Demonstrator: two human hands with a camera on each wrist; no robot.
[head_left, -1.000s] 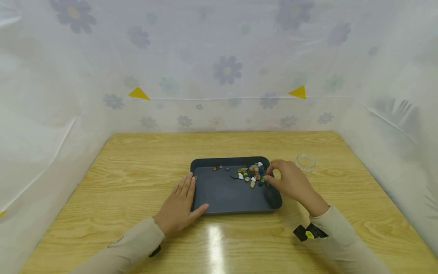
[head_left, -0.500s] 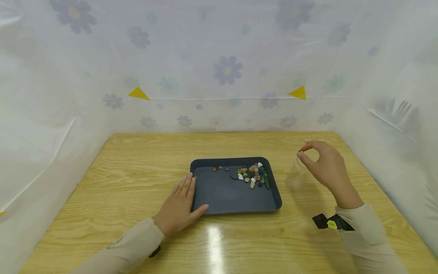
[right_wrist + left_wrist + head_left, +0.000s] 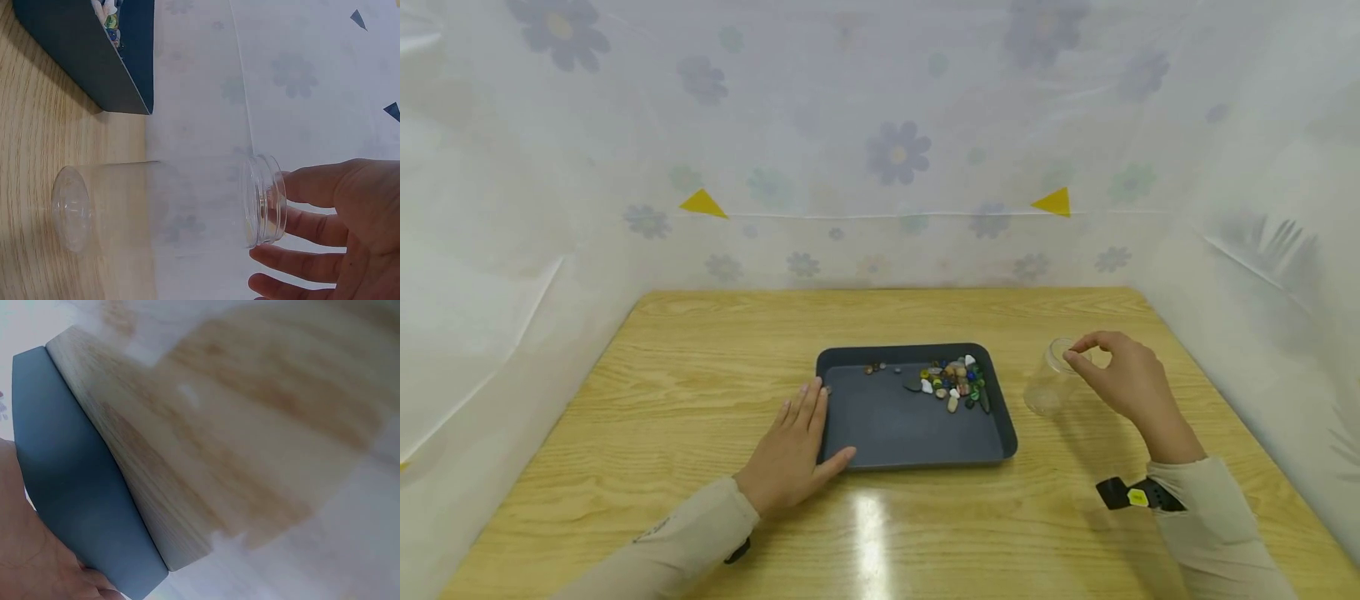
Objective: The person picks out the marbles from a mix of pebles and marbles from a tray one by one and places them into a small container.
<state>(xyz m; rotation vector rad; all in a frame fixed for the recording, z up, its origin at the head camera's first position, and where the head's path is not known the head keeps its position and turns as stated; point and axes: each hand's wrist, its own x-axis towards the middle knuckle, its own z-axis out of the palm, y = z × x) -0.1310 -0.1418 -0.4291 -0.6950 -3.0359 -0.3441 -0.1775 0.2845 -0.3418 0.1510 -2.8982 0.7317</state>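
My left hand [image 3: 786, 458] rests with straight fingers along the left rim of a dark grey tray [image 3: 887, 429]. Mixed small stones and glass beads [image 3: 955, 383] lie heaped at the tray's right back. My right hand [image 3: 1120, 375] is at the mouth of a clear jar [image 3: 1047, 390], which stands upright right of the tray. Thumb and index finger pinch a small reddish stone [image 3: 271, 199] at the rim, mostly hidden by the fingertips and clear plastic. The other fingers [image 3: 306, 261] spread loosely beside the neck. No stones show at the jar's bottom.
A few small stones [image 3: 874, 367] lie apart along the tray's back edge. All of this sits on a wood-grain table [image 3: 700, 350]. Pale flowered sheeting [image 3: 820, 167] encloses the back and both sides, with yellow triangles [image 3: 703, 203] on the back sheet.
My right hand has left the stone heap with a small reddish stone, moved right to the jar, then sunk slightly at its mouth. My left hand and the tray have stayed put.
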